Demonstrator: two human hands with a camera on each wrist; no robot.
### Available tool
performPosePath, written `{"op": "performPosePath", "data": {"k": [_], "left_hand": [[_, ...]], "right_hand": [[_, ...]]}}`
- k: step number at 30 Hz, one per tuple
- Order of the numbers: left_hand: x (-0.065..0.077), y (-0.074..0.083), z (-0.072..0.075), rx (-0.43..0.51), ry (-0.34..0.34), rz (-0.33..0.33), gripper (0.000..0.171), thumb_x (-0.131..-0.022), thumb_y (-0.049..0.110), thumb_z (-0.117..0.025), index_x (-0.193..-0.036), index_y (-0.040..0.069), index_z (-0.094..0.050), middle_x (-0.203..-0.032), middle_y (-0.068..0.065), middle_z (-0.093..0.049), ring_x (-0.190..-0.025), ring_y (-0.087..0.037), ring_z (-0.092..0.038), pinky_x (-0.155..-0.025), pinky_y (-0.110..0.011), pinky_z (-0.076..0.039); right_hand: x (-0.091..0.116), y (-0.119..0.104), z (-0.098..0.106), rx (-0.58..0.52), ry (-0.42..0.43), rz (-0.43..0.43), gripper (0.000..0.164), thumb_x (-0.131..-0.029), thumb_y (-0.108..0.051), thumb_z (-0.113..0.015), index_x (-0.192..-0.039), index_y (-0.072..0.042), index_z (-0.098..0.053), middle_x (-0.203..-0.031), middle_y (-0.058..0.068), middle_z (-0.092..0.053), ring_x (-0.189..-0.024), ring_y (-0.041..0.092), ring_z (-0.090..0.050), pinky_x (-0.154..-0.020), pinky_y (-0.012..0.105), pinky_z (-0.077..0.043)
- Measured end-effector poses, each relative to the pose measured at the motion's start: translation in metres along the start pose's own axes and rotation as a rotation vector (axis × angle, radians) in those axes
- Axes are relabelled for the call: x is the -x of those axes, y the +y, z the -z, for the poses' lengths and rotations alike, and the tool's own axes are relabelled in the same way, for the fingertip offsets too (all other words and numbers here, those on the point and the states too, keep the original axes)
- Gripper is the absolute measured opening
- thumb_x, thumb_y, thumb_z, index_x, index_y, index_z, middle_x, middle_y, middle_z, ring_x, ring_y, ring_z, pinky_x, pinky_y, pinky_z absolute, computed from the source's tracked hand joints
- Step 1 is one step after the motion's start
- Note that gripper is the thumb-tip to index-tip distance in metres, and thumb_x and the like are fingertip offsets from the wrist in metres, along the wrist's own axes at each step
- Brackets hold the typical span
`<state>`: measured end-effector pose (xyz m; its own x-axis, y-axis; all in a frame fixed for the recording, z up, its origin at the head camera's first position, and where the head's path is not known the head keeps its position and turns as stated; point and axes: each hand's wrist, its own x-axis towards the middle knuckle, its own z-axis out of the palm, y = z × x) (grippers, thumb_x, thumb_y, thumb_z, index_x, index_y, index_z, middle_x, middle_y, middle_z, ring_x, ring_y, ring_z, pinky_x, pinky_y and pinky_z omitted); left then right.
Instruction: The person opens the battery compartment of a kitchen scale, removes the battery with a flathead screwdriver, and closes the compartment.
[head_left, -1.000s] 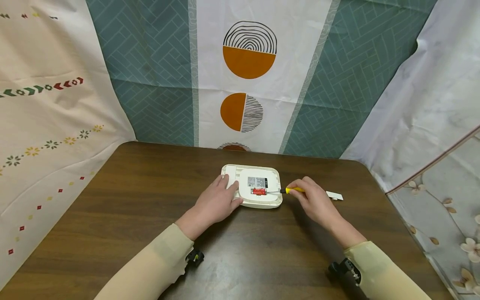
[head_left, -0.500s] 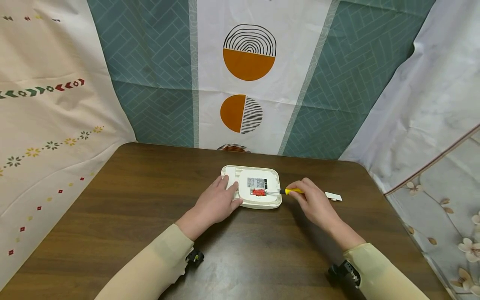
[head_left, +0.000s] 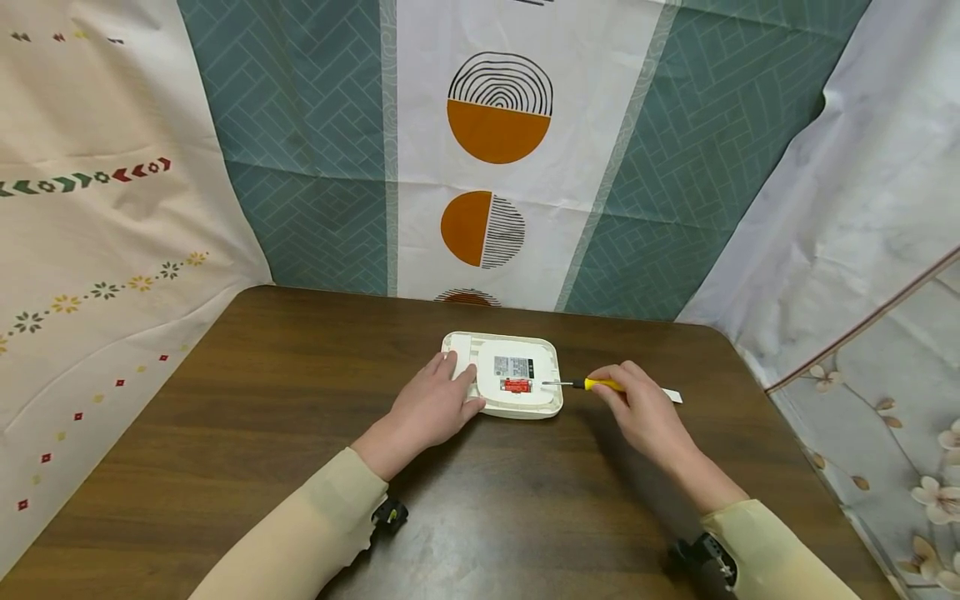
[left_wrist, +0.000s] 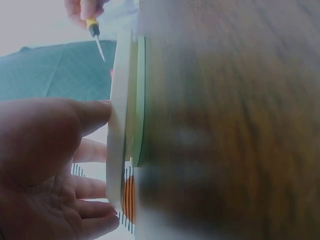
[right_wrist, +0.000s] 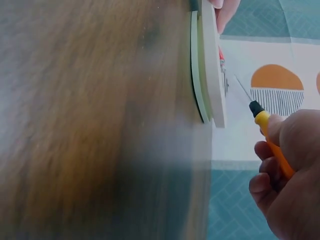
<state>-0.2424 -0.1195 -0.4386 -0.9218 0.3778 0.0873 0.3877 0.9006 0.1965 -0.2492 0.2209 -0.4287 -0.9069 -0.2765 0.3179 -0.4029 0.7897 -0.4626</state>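
Note:
A white rectangular device [head_left: 544,358] lies face down on the table, its printed label [head_left: 513,367] upward. Below the label, red batteries [head_left: 516,385] show in a small recess. My left hand [head_left: 435,400] rests on the device's left end, fingers spread and fairly straight, thumb at the near edge. In my right hand [head_left: 645,408] I grip a screwdriver [head_left: 600,384] with a yellow handle and black collar. Its thin metal shaft points left, and the tip is apart from the batteries, above the device's right part. The right wrist view shows fingers curled round the handle [right_wrist: 279,155].
A small white cover [head_left: 672,396] lies on the table, partly hidden behind my right hand. The brown wooden table [head_left: 300,350] reaches back to patterned cloth hangings [head_left: 322,150], with more cloth at both sides.
My right hand has drawn the screwdriver to the right, so its tip has come away from the red batteries. My left hand and the device have stayed put.

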Motion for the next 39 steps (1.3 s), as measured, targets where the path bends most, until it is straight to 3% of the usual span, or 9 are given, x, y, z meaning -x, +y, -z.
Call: {"op": "performPosePath", "data": {"k": [15, 32, 39], "left_hand": [[0.0, -0.001, -0.004, -0.01, -0.005, 0.003, 0.065, -0.111, 0.047, -0.066, -0.159, 0.005, -0.059, -0.166, -0.033, -0.044, -0.156, -0.051, -0.04, -0.129, -0.053, -0.034], [-0.001, -0.002, -0.003, -0.014, -0.013, 0.005, 0.065, -0.111, 0.049, -0.065, -0.161, 0.007, -0.058, -0.167, -0.032, -0.043, -0.157, -0.051, -0.039, -0.129, -0.054, -0.033], [-0.001, -0.001, -0.003, -0.008, -0.007, 0.002, 0.064, -0.112, 0.048, -0.065, -0.16, 0.006, -0.058, -0.167, -0.033, -0.043, -0.156, -0.051, -0.039, -0.128, -0.054, -0.034]], "right_hand": [[0.024, 0.025, 0.022, 0.099, 0.076, -0.065, 0.013, -0.107, -0.015, -0.076, -0.12, -0.016, -0.079, -0.091, -0.002, -0.057, -0.075, 0.018, -0.051, -0.069, 0.039, -0.044], [0.051, 0.06, 0.04, 0.26, 0.023, -0.119, 0.013, -0.106, -0.021, -0.078, -0.116, -0.013, -0.08, -0.088, -0.003, -0.062, -0.071, 0.016, -0.05, -0.062, 0.041, -0.043], [0.06, 0.071, 0.048, 0.333, -0.026, -0.116, 0.017, -0.103, -0.024, -0.081, -0.112, -0.01, -0.079, -0.1, 0.004, -0.074, -0.075, 0.02, -0.064, -0.062, 0.051, -0.053]]}}
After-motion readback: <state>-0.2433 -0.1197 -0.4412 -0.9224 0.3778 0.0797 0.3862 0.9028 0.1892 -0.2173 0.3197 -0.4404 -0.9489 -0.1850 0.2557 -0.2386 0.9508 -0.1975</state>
